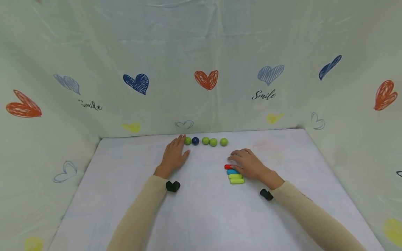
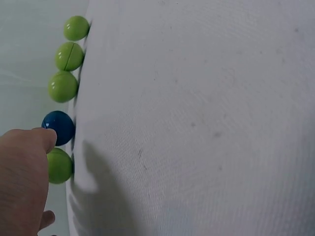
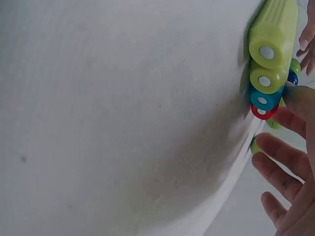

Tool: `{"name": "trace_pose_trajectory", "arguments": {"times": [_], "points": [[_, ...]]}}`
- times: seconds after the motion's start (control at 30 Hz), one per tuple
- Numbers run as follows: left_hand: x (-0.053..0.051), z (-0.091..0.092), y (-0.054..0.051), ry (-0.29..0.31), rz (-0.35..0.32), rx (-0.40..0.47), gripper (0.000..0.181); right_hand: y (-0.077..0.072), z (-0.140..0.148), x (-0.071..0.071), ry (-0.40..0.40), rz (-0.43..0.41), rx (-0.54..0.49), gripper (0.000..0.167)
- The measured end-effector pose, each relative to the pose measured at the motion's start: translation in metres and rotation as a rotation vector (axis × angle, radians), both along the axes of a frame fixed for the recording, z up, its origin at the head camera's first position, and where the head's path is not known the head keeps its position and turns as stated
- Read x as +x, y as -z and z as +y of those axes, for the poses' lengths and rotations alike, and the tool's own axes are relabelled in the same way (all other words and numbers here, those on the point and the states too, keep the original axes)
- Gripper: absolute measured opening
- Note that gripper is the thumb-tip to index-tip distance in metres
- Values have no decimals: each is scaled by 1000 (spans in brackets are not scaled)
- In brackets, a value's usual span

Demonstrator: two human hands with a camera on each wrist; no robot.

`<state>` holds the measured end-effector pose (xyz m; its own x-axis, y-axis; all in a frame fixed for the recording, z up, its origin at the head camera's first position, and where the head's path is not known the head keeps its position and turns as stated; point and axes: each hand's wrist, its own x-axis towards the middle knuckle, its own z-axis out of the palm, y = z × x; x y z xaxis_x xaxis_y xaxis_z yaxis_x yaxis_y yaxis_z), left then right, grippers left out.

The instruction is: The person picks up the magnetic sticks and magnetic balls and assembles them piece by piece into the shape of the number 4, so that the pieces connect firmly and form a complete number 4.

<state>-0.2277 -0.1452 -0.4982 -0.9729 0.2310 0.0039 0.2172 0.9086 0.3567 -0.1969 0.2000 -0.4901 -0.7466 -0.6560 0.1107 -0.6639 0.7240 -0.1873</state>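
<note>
On the white table, my left hand (image 1: 173,153) lies with its fingers extended beside the leftmost green ball (image 1: 187,141). Right of that ball sits a dark blue ball (image 1: 195,141), followed by a green ball (image 1: 205,140), another green ball (image 1: 213,142) and, slightly apart, a third green ball (image 1: 223,142). My right hand (image 1: 248,165) is over the right ends of a red stick (image 1: 228,167) and a blue stick (image 1: 231,172), its thumb close to them and its other fingers spread. Two yellow-green sticks (image 3: 270,44) lie alongside, with silvery discs in their ends.
A white curtain (image 1: 169,48) printed with hearts and "Smile" hangs behind the table's back edge, where the balls stand in a row. Black devices (image 1: 173,186) are worn on both wrists.
</note>
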Motion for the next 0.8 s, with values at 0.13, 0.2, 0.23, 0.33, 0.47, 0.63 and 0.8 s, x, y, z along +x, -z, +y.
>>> {"name": "trace_pose_trajectory", "arguments": {"times": [0.13,0.2,0.23,0.33,0.47,0.63,0.8], "points": [[0,5,0,-2,22,-3,69,0,-2,1,-24,10,-6,25],[1,7,0,-1,38,0,67,-1,-2,1,-33,9,-10,22],[1,8,0,-1,43,-3,65,-1,-2,1,-37,10,-8,20],[0,9,1,-12,59,-17,59,-2,-3,0,-40,8,-3,19],[-1,11,1,-33,83,-33,54,-2,-4,-1,-29,-6,6,20],[-4,12,1,-48,103,-30,52,-1,-7,-3,-15,-23,15,20],[-8,14,-1,-57,120,-9,48,-1,-9,-4,-1,-29,12,20]]}}
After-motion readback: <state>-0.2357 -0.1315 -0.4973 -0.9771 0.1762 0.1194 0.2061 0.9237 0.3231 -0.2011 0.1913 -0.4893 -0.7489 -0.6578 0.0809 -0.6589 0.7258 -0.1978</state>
